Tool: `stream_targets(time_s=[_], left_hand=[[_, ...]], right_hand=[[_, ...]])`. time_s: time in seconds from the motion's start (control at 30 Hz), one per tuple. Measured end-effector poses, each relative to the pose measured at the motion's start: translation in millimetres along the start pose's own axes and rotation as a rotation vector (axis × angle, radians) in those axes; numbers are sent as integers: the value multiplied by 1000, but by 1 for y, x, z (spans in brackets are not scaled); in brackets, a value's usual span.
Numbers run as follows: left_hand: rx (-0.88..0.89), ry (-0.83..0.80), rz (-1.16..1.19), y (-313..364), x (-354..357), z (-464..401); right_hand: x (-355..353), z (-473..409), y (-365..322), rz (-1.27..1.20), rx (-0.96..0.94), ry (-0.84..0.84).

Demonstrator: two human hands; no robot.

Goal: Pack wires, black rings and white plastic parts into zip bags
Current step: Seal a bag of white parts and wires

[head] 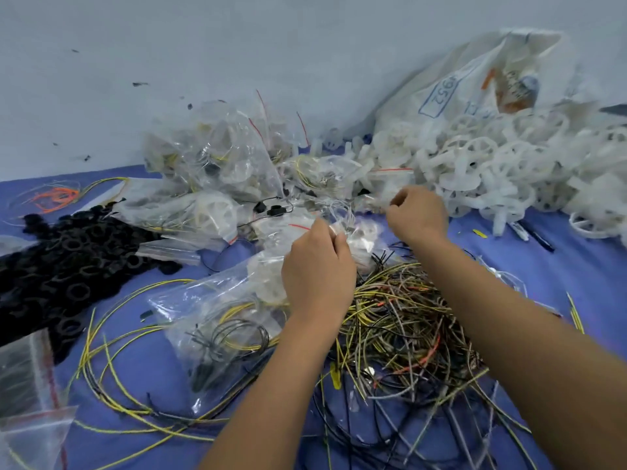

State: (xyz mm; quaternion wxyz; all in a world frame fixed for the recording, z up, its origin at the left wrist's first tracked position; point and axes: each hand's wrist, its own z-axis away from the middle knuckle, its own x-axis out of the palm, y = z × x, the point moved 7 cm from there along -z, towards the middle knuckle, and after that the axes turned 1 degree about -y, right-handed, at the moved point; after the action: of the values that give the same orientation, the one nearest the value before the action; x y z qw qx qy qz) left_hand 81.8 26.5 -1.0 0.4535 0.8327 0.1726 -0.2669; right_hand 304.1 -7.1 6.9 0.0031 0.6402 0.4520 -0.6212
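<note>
My left hand [317, 266] and my right hand [419, 213] pinch the two ends of a clear zip bag [361, 232] above the middle of the blue cloth; a white plastic part shows through it. A tangle of yellow, grey and orange wires [400, 320] lies just below my hands. Black rings [71, 259] form a heap at the left. White plastic wheel parts [502, 164] are piled at the right. A filled zip bag [217, 327] with wires lies left of my left forearm.
Several filled zip bags [217, 157] are stacked against the pale wall at the back. A big white sack [475, 83] leans behind the white parts. Empty zip bags [30, 401] lie at the lower left. Loose yellow wires [112, 378] cross the blue cloth [576, 266].
</note>
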Motion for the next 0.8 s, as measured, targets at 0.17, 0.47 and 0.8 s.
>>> stream_targets(time_s=[0.17, 0.47, 0.8], left_hand=[[-13, -8, -56, -4, 19, 1], [-26, -36, -38, -19, 24, 2], [27, -37, -56, -79, -29, 15]], right_hand=[[18, -30, 49, 109, 247, -204], [11, -36, 56, -181, 323, -40], [-16, 61, -19, -875, 130, 410]])
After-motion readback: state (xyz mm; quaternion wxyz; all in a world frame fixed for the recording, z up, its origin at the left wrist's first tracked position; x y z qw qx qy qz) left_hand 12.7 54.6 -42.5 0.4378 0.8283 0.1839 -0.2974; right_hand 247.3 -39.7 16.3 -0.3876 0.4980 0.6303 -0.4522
